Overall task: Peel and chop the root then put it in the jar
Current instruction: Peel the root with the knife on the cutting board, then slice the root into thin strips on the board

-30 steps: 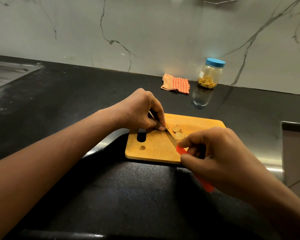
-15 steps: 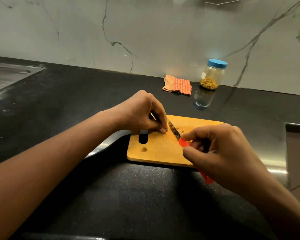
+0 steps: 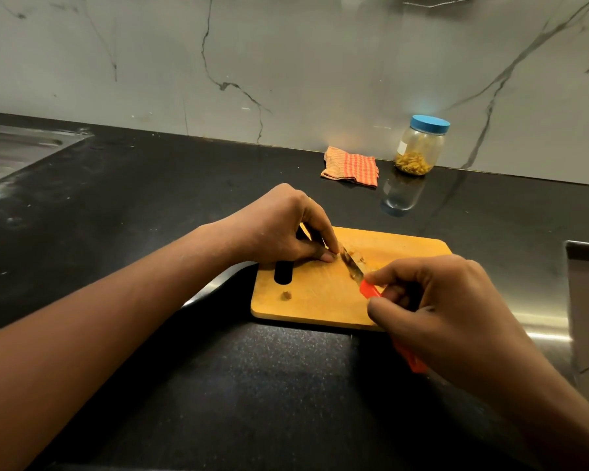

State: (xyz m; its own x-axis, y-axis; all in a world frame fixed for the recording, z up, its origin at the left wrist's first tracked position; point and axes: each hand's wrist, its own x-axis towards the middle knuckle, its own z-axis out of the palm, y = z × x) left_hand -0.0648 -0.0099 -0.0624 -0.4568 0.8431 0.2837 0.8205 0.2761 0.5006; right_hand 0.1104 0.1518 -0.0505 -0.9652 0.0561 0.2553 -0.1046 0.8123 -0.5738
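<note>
We've got the root point(image 3: 336, 254) on the cutting board point(image 3: 320, 300), mostly hidden, so its long axis can't be told. Pale cut bits show. Our left hand point(image 3: 286, 229) pinches it with fingertips pressed together; our right hand point(image 3: 446, 311) grips the orange-handled knife point(image 3: 354, 270), blade angled up-left against it.

The cutting board point(image 3: 320, 300) lies on the counter point(image 3: 184, 198); on it, toward its far edge, sits the root point(image 3: 356, 258), with the knife point(image 3: 352, 266) laid across it, and a small scrap point(image 3: 287, 295) lies near the board's left end beside the slot. Behind the board, against the wall, stands the jar point(image 3: 419, 147), with a folded cloth point(image 3: 351, 168) just left of it. The left hand point(image 3: 286, 229) rests over the board's far-left corner, the right hand point(image 3: 449, 307) over its near-right corner, and a sink point(image 3: 11, 151) lies far left of the board.
</note>
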